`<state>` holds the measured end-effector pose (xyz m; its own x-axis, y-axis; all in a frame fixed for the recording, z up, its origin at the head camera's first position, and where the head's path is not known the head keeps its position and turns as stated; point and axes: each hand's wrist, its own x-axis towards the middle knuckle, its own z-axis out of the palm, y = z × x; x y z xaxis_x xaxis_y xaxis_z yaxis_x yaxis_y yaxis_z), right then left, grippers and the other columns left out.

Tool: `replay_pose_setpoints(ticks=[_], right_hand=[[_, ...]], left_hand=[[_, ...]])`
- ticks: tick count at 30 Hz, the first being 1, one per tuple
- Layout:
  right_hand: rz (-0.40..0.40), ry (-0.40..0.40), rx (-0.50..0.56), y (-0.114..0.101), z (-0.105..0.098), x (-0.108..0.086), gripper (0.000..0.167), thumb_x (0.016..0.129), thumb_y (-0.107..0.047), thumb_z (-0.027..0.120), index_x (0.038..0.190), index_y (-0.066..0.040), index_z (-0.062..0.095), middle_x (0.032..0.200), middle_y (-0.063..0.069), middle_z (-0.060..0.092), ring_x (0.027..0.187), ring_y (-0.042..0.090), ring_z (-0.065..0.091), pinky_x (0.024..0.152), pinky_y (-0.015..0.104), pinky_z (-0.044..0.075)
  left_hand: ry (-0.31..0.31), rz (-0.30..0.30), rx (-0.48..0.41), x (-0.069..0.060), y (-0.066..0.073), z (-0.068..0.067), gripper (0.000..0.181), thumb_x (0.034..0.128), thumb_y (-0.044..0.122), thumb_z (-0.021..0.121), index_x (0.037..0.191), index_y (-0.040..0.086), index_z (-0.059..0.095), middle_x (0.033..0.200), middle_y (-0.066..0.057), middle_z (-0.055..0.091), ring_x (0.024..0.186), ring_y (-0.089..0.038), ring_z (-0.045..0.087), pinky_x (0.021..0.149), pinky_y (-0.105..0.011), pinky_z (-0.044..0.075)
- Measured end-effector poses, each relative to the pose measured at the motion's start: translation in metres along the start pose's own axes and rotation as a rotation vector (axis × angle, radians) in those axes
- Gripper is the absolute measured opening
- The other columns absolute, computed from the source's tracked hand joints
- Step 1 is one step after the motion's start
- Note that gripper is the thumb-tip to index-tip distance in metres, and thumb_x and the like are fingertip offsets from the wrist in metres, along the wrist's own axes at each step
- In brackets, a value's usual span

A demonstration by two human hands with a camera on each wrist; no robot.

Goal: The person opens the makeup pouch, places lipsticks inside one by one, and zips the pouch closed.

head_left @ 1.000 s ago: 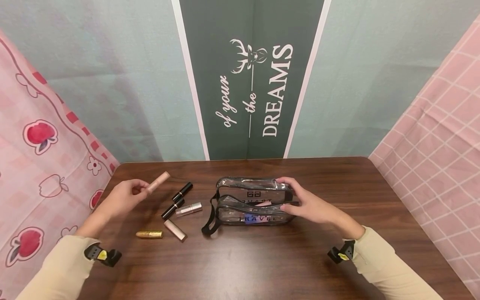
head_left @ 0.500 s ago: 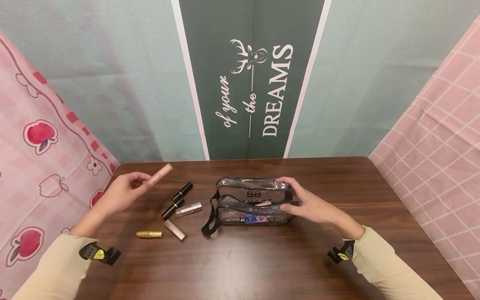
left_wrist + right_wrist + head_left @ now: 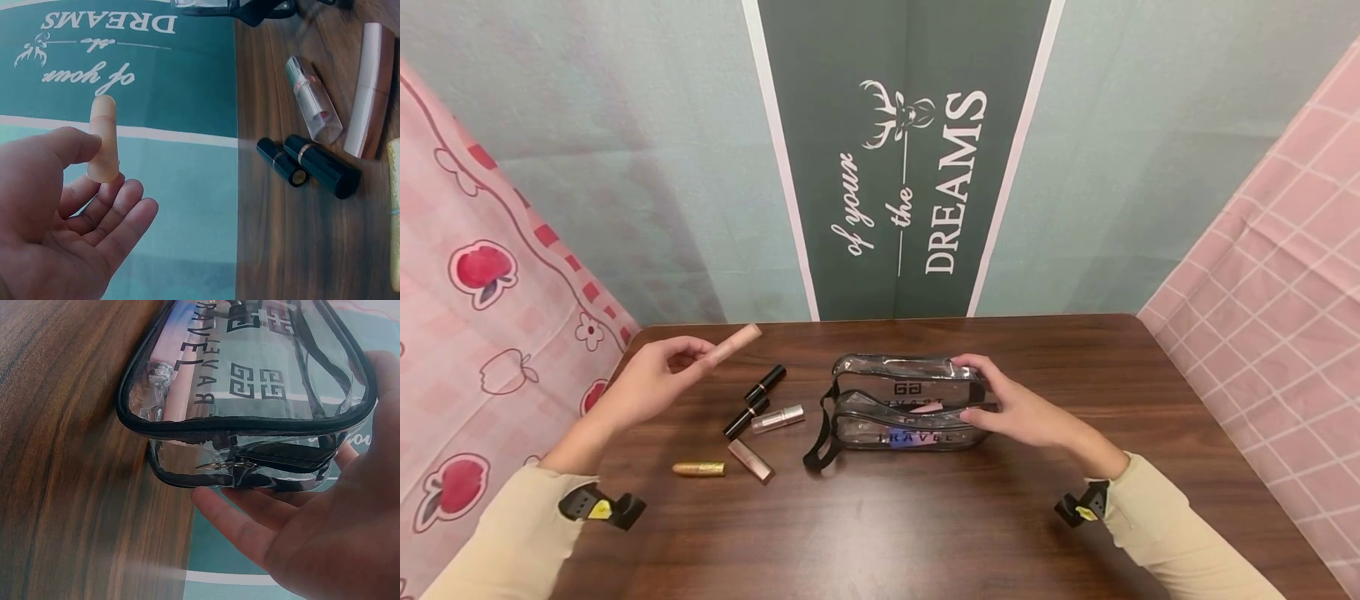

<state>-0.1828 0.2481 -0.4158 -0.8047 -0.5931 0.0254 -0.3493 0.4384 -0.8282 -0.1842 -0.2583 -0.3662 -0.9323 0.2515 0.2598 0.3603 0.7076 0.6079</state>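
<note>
My left hand (image 3: 658, 383) pinches a slim beige cosmetic tube (image 3: 735, 342) above the table's far left part; in the left wrist view, the thumb lies along the tube (image 3: 105, 140). On the right, my right hand (image 3: 1022, 408) grips the right end of a clear travel pouch (image 3: 865, 398), thumb at the near side and a finger at the far rim. The pouch has black piping and its top gapes. Through its wall show a blue-and-pink item (image 3: 910, 437) and, in the right wrist view, a pink tube (image 3: 180, 394).
Two black lipsticks (image 3: 765, 382), a clear silver-capped lipstick (image 3: 777, 418), a rose-gold tube (image 3: 750, 461) and a gold tube (image 3: 698, 469) lie left of the pouch. Its black strap (image 3: 822, 454) trails toward them. Curtains border the wooden table (image 3: 880, 533).
My left hand has moved slightly up and to the right, carrying the beige tube. The right hand and the pouch have stayed put.
</note>
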Motion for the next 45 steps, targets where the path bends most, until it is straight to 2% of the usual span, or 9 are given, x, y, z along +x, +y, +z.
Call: replay_pose_setpoints(ticks=[7,18,37,45], right_hand=[[-0.007,0.006,-0.022,0.000,0.000,0.000,0.071,0.096,-0.015,0.071,0.152,-0.020,0.027,0.133,0.026,0.053,0.116,0.041,0.058,0.090,0.033,0.051],[-0.005,0.000,-0.013,-0.002,0.000,0.000,0.072,0.096,-0.014,0.071,0.153,-0.020,0.027,0.133,0.027,0.052,0.117,0.042,0.058,0.092,0.032,0.051],[-0.004,-0.001,-0.034,0.000,-0.001,0.001,0.073,0.096,-0.015,0.071,0.153,-0.019,0.026,0.133,0.027,0.052,0.119,0.043,0.057,0.092,0.034,0.052],[-0.002,0.001,-0.036,0.001,0.000,0.001,0.073,0.095,-0.015,0.072,0.152,-0.021,0.027,0.133,0.026,0.053,0.117,0.042,0.058,0.090,0.033,0.052]], left_hand=[[-0.023,-0.005,-0.027,0.005,0.013,0.002,0.014,0.0961,0.009,0.071,0.106,-0.001,0.072,0.087,-0.006,0.072,0.078,-0.005,0.060,0.068,-0.019,0.049],[-0.084,-0.010,-0.048,0.017,0.029,0.012,0.016,0.0978,0.011,0.069,0.108,0.000,0.072,0.092,-0.007,0.071,0.083,-0.012,0.061,0.071,-0.023,0.052],[-0.169,0.063,-0.125,0.039,0.059,0.043,0.012,0.0962,0.011,0.071,0.104,0.002,0.073,0.087,-0.002,0.069,0.081,-0.015,0.063,0.073,-0.028,0.053],[-0.231,0.078,-0.143,0.046,0.071,0.058,0.011,0.0958,0.009,0.070,0.104,0.003,0.073,0.089,-0.003,0.070,0.081,-0.015,0.063,0.072,-0.030,0.052]])
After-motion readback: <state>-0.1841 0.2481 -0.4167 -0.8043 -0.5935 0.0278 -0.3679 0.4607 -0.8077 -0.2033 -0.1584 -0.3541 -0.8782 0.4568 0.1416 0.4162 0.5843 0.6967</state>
